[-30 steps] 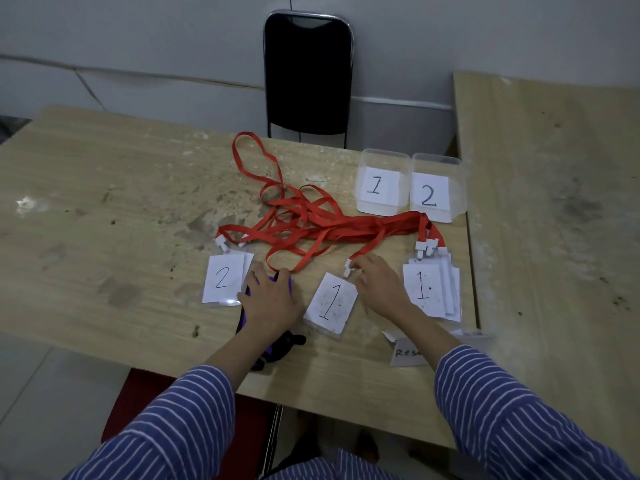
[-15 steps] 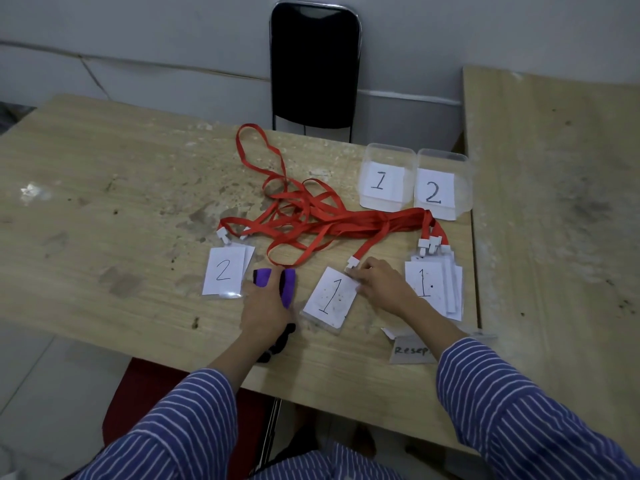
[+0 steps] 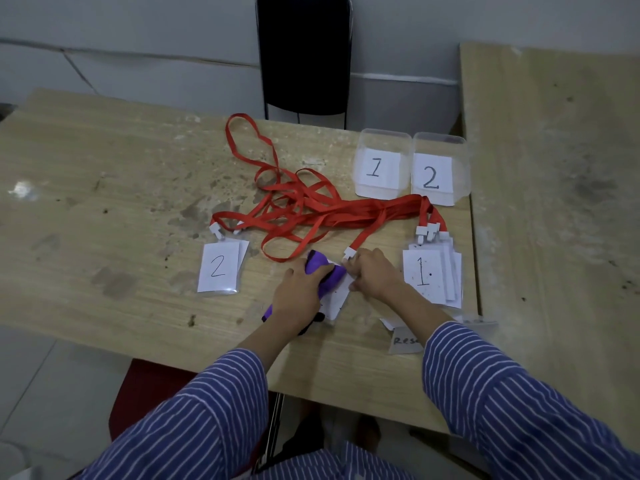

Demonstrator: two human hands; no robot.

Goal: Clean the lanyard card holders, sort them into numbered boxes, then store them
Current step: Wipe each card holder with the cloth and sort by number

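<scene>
Near edge: striped sleeves (image 3: 194, 420) coming in over the wooden table (image 3: 104, 216). A paper slip (image 3: 403, 339) reading "Rese…" is lying by the R forearm, partly hidden. L hand (image 3: 298, 296) is curling round a purple cloth (image 3: 320, 270) & pressing it onto the card holder (image 3: 334, 301) at centre, which is mostly covered. R hand (image 3: 372, 273) is sitting on that holder's R edge w/ fingers bent, just under its white clip (image 3: 349, 252); can't tell if it's pinching or only pressing. R of it, a stack of holders w/ "1" on top (image 3: 427, 275); L of cloth, holders showing "2" (image 3: 219, 268). Red lanyards (image 3: 311, 213) are lying tangled behind. Further back R, box 1 (image 3: 381, 168) & box 2 (image 3: 437, 174) are standing side by side, touching. Black chair (image 3: 304, 53) is standing beyond the table
</scene>
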